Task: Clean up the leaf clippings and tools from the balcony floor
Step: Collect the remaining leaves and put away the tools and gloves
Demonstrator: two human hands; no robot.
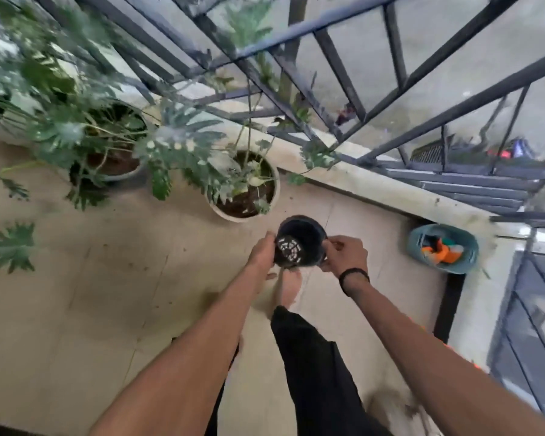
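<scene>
A small black plastic pot hangs tipped over above the tiled floor, its perforated bottom facing me and its mouth pointing away toward a white planter. My left hand grips the pot's left side. My right hand, with a black band on the wrist, holds its right side. A cut green leaf lies on the floor at the far left, and a smaller one lies further back. A teal basket with orange-handled tools sits on the floor at the right.
A white planter with a leafy plant stands just beyond the pot. A second pot with large leaves stands to its left. A dark metal railing on a low ledge runs along the back. My bare foot and black trouser leg are below the hands.
</scene>
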